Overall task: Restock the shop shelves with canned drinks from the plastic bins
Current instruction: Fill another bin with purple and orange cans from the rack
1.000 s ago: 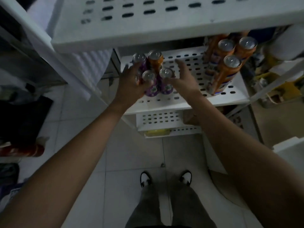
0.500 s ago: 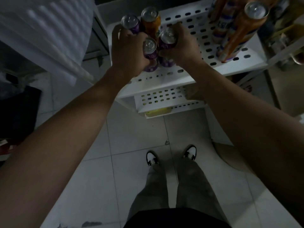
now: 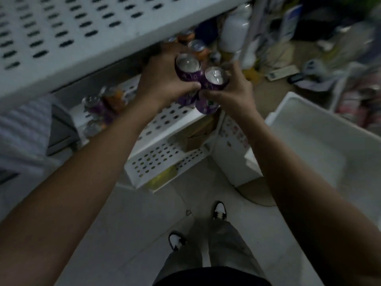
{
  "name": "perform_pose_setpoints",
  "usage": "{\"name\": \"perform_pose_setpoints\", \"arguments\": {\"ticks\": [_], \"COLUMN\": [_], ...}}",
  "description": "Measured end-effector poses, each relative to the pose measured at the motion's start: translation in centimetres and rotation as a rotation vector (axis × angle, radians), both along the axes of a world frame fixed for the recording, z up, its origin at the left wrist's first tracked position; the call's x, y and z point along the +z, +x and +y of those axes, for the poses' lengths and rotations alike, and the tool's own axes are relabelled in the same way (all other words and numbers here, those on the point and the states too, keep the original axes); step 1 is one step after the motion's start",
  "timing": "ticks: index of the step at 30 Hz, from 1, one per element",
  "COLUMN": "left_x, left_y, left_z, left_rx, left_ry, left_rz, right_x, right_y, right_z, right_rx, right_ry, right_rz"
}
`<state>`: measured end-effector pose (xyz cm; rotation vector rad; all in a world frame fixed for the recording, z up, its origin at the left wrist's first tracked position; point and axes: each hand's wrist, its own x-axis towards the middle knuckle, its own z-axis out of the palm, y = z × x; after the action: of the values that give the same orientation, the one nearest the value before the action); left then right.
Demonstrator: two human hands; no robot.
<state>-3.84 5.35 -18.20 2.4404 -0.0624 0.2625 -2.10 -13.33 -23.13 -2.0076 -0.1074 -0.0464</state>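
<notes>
My left hand [image 3: 165,79] grips a purple can [image 3: 188,67] and my right hand [image 3: 231,93] grips a second purple can [image 3: 214,79]. Both cans are held upright, side by side, above the right part of the white perforated shelf [image 3: 165,122]. More purple cans [image 3: 206,105] show under my hands; who holds them I cannot tell. Orange cans [image 3: 199,49] stand just behind. A blurred group of purple and orange cans [image 3: 103,104] stays at the shelf's left end.
An upper perforated shelf [image 3: 72,27] overhangs my hands. A white plastic bin [image 3: 321,141] sits on the floor at right. A lower shelf [image 3: 160,162] holds a cardboard box [image 3: 193,139]. White bottles [image 3: 235,32] and clutter lie beyond. My feet [image 3: 198,226] stand on tiled floor.
Both hands closed on purple cans at the left group, lifted them and carried them rightward along the shelf toward the orange cans. The view swung right, revealing the white bin.
</notes>
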Motion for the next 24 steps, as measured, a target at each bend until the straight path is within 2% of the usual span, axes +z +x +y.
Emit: {"name": "perform_pose_setpoints", "arguments": {"ticks": [4, 7, 11, 17, 24], "left_x": [0.8, 0.3, -2.6, -7.8, -11.0], "left_y": [2.0, 3.3, 5.3, 6.2, 7.1], "left_z": [-9.6, -16.6, -24.7, -32.7, -35.9], "left_rx": [-0.215, -0.286, -0.374, -0.41, -0.426], "left_ry": [-0.057, -0.136, -0.128, 0.02, 0.221], "left_rz": [0.003, 0.125, 0.351, 0.481, 0.492], "right_x": [1.2, 0.4, -2.8, -9.1, -12.4], "right_y": [-1.7, -2.9, -4.3, -4.5, -3.3], "right_z": [-10.0, -16.7, -23.8, -29.8, -31.0], "right_rx": [-0.291, -0.463, -0.623, -0.695, -0.713], "right_ry": [0.048, 0.187, 0.347, 0.41, 0.318], "right_rz": [0.056, 0.16, 0.296, 0.44, 0.533]}}
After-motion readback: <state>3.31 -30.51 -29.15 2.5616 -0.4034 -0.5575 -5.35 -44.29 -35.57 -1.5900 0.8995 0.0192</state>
